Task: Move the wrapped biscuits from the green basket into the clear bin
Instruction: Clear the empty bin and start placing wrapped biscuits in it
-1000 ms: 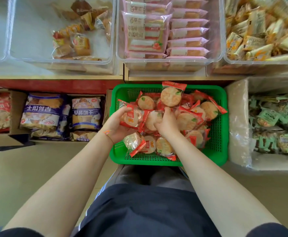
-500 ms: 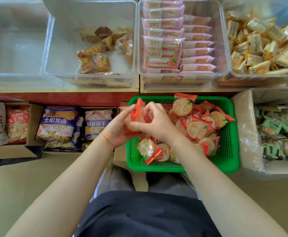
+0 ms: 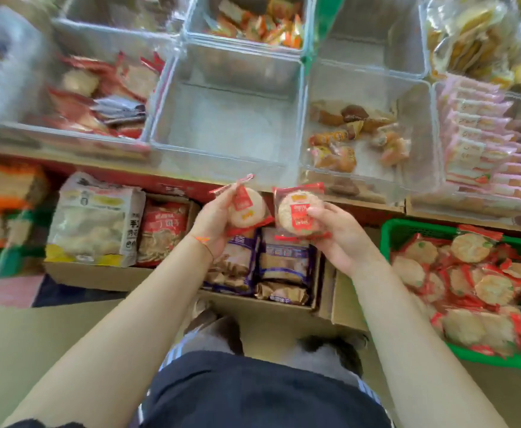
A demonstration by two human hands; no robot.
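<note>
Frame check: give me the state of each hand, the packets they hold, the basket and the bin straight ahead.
Left hand: holds a biscuit packet.
Right hand: holds a second packet.
Green basket: heaped with wrapped biscuits.
Clear bin: nothing visible inside.

Clear bins (image 3: 225, 118) on wooden shelf (image 3: 457, 208)

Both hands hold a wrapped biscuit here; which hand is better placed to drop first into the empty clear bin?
Likely left: the left hand holds its biscuit right below the empty clear bin; the right hand sits nearer the green basket.
</note>
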